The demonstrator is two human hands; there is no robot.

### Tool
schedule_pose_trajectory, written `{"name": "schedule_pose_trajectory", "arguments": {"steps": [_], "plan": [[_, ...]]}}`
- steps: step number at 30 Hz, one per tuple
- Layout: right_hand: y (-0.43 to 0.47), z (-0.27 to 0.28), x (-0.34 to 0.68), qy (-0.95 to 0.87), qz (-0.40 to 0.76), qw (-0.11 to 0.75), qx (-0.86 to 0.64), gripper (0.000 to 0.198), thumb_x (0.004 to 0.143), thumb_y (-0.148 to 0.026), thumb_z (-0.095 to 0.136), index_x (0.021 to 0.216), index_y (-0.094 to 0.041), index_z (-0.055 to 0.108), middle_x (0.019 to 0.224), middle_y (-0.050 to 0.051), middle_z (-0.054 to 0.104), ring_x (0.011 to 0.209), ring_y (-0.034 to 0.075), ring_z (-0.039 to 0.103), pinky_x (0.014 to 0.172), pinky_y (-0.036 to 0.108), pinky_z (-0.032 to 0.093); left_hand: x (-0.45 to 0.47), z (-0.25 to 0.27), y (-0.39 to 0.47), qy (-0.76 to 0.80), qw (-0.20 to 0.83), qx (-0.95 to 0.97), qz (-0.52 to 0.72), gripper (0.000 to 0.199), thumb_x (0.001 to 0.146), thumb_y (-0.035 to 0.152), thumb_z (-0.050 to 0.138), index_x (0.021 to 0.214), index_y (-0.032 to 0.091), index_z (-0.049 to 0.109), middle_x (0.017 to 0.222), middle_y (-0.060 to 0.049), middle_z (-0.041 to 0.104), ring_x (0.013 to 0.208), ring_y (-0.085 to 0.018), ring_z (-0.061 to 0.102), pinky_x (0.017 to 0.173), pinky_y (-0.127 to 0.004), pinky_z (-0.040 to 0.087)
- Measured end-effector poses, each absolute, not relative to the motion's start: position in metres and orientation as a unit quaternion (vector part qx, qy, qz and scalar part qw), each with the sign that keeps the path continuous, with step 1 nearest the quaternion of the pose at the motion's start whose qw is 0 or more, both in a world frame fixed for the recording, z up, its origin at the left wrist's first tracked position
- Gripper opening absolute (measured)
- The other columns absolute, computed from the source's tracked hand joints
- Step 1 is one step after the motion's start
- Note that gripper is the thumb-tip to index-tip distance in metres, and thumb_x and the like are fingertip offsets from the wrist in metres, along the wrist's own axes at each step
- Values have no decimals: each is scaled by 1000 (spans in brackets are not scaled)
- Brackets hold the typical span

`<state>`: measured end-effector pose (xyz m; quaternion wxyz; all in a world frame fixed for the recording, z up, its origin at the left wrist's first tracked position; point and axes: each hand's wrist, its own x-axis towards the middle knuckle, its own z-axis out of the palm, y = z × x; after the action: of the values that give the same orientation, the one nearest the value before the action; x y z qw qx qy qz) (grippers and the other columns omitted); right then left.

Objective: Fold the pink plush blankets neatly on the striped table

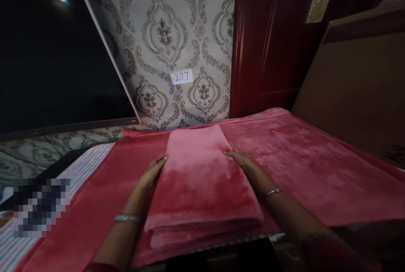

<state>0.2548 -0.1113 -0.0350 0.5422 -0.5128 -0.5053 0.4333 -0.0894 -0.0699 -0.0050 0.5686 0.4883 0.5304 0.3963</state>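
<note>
Folded blanket, central, on a spread pink cloth: left hand at ten o'clock, right hand at two, thumbs against its edges; whether the hidden fingers grasp, I cannot tell.

The view was dim, with a white glare on the black glossy flat screen and faint sheen along the dark red polished wooden panel. The upper right sank into shadow; coarse pixel blocks obscured a lower-left patch.
</note>
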Motion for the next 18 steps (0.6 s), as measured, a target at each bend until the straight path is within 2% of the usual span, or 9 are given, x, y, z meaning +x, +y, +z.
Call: {"name": "schedule_pose_trajectory", "arguments": {"steps": [3, 7, 11, 18], "plan": [[-112, -45, 259, -498, 451, 551, -495, 38, 64, -37, 73, 100, -23, 74, 104, 6, 78, 104, 32, 68, 96, 47, 52, -87, -12, -75, 498, 605, 436, 442, 48, 67, 43, 85, 104, 15, 72, 89, -10, 79, 86, -27, 75, 81, -35, 60], [-107, -47, 261, -488, 442, 565, -498, 40, 61, -36, 76, 99, -22, 74, 105, 5, 78, 107, 31, 66, 100, 47, 50, -87, -10, -92, 474, 677, 367, 427, 54, 70, 38, 84, 116, 13, 71, 100, -11, 79, 95, -28, 75, 89, -37, 59], [-104, -51, 264, -479, 459, 571, -482, 42, 59, -37, 75, 98, -22, 72, 101, 5, 78, 101, 30, 68, 96, 46, 52, -86, -1, -110, 456, 712, 341, 411, 61, 74, 35, 80, 129, 13, 66, 112, -12, 77, 102, -28, 74, 95, -38, 57], [-100, -59, 275, -493, 394, 593, -500, 54, 60, -33, 73, 112, -23, 67, 113, 2, 74, 104, 25, 66, 99, 42, 50, -83, -2, -116, 452, 692, 363, 431, 84, 67, 25, 84, 145, 30, 52, 125, -6, 73, 105, -26, 73, 92, -34, 59]]}}
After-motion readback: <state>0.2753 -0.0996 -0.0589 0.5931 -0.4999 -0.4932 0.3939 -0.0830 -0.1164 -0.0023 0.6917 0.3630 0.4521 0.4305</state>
